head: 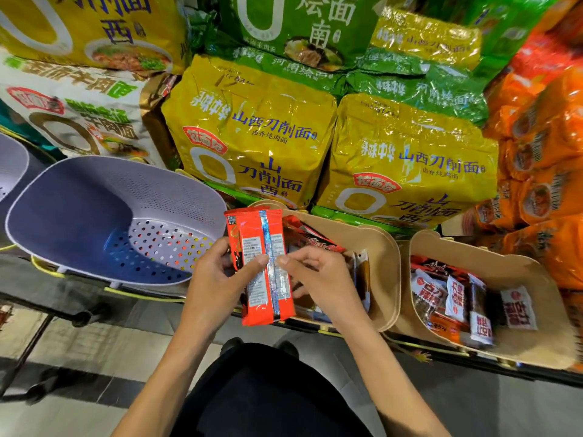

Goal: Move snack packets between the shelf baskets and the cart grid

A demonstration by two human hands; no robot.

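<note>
Nearest: dark clothing point(262, 389) at bottom centre, both forearms reaching fwd over it. Pale floor point(79, 342) open to the left of the arms.

L hand point(217, 275) grasps the red packet point(265, 266) from its left edge, thumb on the upper face, fingers behind. R hand point(318, 279) pinches the right side, thumb tip on the face just beside the silver-blue seam strip, other fingers curled under. The two thumbs nearly meet at the seam. Packet is back side up, long axis running away from the person. It sits over the left rim of the tan basket point(389, 247), near end overhanging the shelf's front edge.

Inside the tan basket, more red and dark packets point(315, 241) lie under and right of the held one. R wrist crosses its front rim.

Right, just beside: second tan basket point(542, 285), rims close together, holding small packets point(454, 298) packed upright against its left side, w/ bare floor on its right side.

Left: purple basket point(72, 209), perforated, nothing in it, right rim near the L hand. Its front rim rests on a dark frame w/ yellow trim. Another purple basket point(11, 165) is cut off by the pic's left edge.

Far: yellow noodle bags point(252, 130) stand right behind the tan baskets, walling off the back. Green bags point(284, 23) stacked above, orange packs point(542, 137) far right, white bag point(79, 111) behind the purple basket.
</note>
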